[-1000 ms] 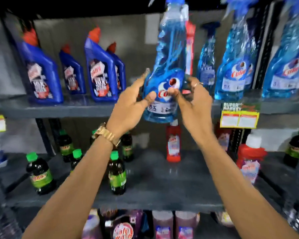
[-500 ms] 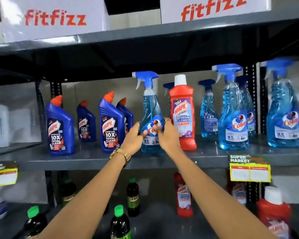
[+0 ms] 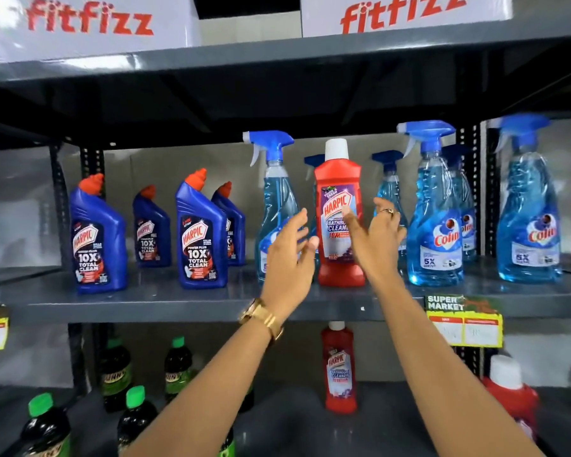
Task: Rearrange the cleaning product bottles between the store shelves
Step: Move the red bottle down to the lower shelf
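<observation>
A blue Colin spray bottle (image 3: 275, 196) stands upright on the middle shelf (image 3: 165, 305), left of a red Harpic bathroom cleaner bottle (image 3: 338, 179). My left hand (image 3: 289, 258) hovers open in front of the spray bottle's lower part, fingers spread and holding nothing. My right hand (image 3: 374, 239), with a ring, is open in front of the red bottle's right side, apart from the spray bottle. Several more Colin spray bottles (image 3: 434, 222) stand to the right. Several blue Harpic toilet cleaner bottles (image 3: 200, 239) stand to the left.
The shelf below holds another red Harpic bottle (image 3: 340, 371), dark bottles with green caps (image 3: 134, 417) and a red bottle with a white cap (image 3: 508, 394). White "fitfizz" boxes (image 3: 86, 24) sit on the top shelf. A yellow price tag (image 3: 463, 324) hangs on the shelf edge.
Both hands have let go of the blue spray bottle, which now stands on the middle shelf. The fingers have opened and pulled back a little; the view has moved closer.
</observation>
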Motion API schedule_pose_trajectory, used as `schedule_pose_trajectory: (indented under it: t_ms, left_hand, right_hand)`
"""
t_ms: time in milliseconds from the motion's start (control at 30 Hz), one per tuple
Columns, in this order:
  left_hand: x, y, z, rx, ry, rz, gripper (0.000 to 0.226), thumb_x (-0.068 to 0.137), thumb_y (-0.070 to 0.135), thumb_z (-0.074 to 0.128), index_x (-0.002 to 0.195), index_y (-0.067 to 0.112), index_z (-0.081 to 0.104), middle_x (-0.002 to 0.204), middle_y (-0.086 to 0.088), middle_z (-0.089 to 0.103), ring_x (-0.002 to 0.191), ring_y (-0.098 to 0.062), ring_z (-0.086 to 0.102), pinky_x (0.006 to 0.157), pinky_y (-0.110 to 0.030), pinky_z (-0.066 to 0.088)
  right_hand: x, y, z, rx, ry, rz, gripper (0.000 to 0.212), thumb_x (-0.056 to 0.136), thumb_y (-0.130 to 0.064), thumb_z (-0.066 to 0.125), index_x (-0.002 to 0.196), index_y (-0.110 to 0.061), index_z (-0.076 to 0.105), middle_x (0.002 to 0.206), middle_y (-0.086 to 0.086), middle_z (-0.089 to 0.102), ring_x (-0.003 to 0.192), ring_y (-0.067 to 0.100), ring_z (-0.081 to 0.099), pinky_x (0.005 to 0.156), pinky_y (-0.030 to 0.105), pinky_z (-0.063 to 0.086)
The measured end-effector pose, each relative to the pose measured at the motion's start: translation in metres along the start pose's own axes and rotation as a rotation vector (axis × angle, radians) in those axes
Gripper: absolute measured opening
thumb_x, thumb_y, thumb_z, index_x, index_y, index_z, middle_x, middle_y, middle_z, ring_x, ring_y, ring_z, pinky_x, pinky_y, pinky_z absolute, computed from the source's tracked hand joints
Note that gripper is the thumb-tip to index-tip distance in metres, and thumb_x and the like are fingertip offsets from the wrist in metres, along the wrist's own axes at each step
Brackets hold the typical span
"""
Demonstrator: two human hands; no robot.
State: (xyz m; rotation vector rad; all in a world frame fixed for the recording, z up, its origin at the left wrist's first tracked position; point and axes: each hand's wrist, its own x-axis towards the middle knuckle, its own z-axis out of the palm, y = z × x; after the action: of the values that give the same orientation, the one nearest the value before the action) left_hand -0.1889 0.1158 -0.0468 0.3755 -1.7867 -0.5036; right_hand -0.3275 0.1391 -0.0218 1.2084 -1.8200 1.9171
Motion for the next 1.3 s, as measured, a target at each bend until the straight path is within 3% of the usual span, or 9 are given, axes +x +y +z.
schedule_pose_trajectory:
  t_ms: [100, 200, 300, 567, 667, 800, 900, 1100, 1300]
  left_hand:
    - [0.026, 0.008, 0.025, -0.149, -0.076, -0.252, 0.049, 0.097, 0.017, 0.048, 0.143, 0.009, 0.034, 0.146, -0.007, 0.045, 0.133, -0.021, 0.044, 0.109, -0.031, 0.035]
    - [0.044, -0.001, 0.041, -0.173, -0.029, -0.336, 0.035, 0.092, 0.023, 0.049, 0.124, 0.011, 0.052, 0.124, -0.005, 0.062, 0.112, -0.025, 0.059, 0.108, -0.04, 0.041]
    - [0.045, -0.011, 0.045, -0.245, 0.079, -0.357, 0.022, 0.09, 0.018, 0.058, 0.109, 0.007, 0.061, 0.108, -0.017, 0.07, 0.099, -0.031, 0.066, 0.094, -0.052, 0.052]
    - [-0.024, 0.038, 0.017, -0.455, 0.084, -0.169, 0.03, 0.082, 0.015, 0.071, 0.11, 0.018, 0.063, 0.106, -0.002, 0.071, 0.097, -0.013, 0.069, 0.074, -0.021, 0.059]
    - [-0.07, 0.041, 0.017, -0.493, 0.05, -0.158, 0.033, 0.079, 0.014, 0.073, 0.111, 0.021, 0.066, 0.105, 0.0, 0.074, 0.095, -0.013, 0.071, 0.08, -0.028, 0.06]
    - [-0.136, 0.012, 0.032, -0.481, -0.008, -0.199, 0.037, 0.077, -0.001, 0.072, 0.098, 0.029, 0.067, 0.083, 0.016, 0.076, 0.073, 0.001, 0.069, 0.066, -0.015, 0.054]
    - [-0.183, -0.026, 0.052, -0.415, -0.067, -0.32, 0.036, 0.074, 0.0, 0.072, 0.094, 0.029, 0.067, 0.082, 0.022, 0.075, 0.07, 0.004, 0.067, 0.064, -0.013, 0.052]
    - [-0.227, -0.1, 0.093, -0.275, -0.088, -0.536, 0.031, 0.072, 0.014, 0.067, 0.103, 0.013, 0.067, 0.092, 0.004, 0.077, 0.084, -0.005, 0.071, 0.075, -0.023, 0.057]
    - [-0.229, -0.14, 0.111, -0.159, -0.133, -0.594, 0.032, 0.073, 0.022, 0.063, 0.103, 0.011, 0.064, 0.097, 0.001, 0.073, 0.087, 0.002, 0.068, 0.076, -0.018, 0.055]
  right_hand:
    - [0.02, 0.017, 0.006, 0.395, -0.213, 0.219, 0.083, 0.065, -0.058, 0.066, 0.128, -0.008, 0.047, 0.128, 0.016, 0.061, 0.115, 0.033, 0.06, 0.104, 0.053, 0.044]
    - [0.021, 0.027, 0.01, 0.461, -0.282, 0.192, 0.042, 0.08, -0.034, 0.067, 0.112, -0.008, 0.06, 0.114, 0.018, 0.069, 0.1, 0.032, 0.068, 0.094, 0.053, 0.053]
    - [0.013, 0.016, -0.002, 0.473, -0.254, 0.174, 0.026, 0.084, -0.024, 0.066, 0.106, -0.011, 0.059, 0.115, 0.019, 0.069, 0.097, 0.028, 0.068, 0.093, 0.048, 0.054]
    - [-0.065, -0.012, -0.077, 0.588, -0.278, -0.001, 0.027, 0.091, -0.022, 0.056, 0.116, -0.011, 0.058, 0.107, 0.0, 0.071, 0.088, 0.001, 0.069, 0.07, 0.013, 0.055]
    - [-0.109, 0.001, -0.098, 0.623, -0.299, -0.003, 0.027, 0.089, -0.022, 0.056, 0.114, -0.015, 0.057, 0.107, -0.004, 0.071, 0.095, 0.001, 0.068, 0.074, 0.013, 0.054]
    - [-0.161, 0.053, -0.107, 0.623, -0.39, 0.075, 0.031, 0.082, -0.024, 0.058, 0.113, -0.019, 0.057, 0.107, -0.006, 0.074, 0.103, 0.006, 0.067, 0.081, 0.018, 0.055]
    - [-0.193, 0.108, -0.099, 0.569, -0.456, 0.177, 0.031, 0.082, -0.019, 0.06, 0.112, -0.023, 0.054, 0.108, -0.007, 0.073, 0.104, 0.008, 0.067, 0.081, 0.017, 0.053]
    - [-0.22, 0.199, -0.057, 0.494, -0.427, 0.369, 0.044, 0.086, -0.008, 0.061, 0.127, -0.009, 0.046, 0.122, 0.015, 0.064, 0.112, 0.027, 0.064, 0.087, 0.027, 0.056]
    - [-0.22, 0.237, -0.024, 0.393, -0.401, 0.464, 0.037, 0.084, -0.009, 0.065, 0.116, -0.018, 0.049, 0.11, 0.004, 0.064, 0.1, 0.016, 0.066, 0.079, 0.019, 0.056]
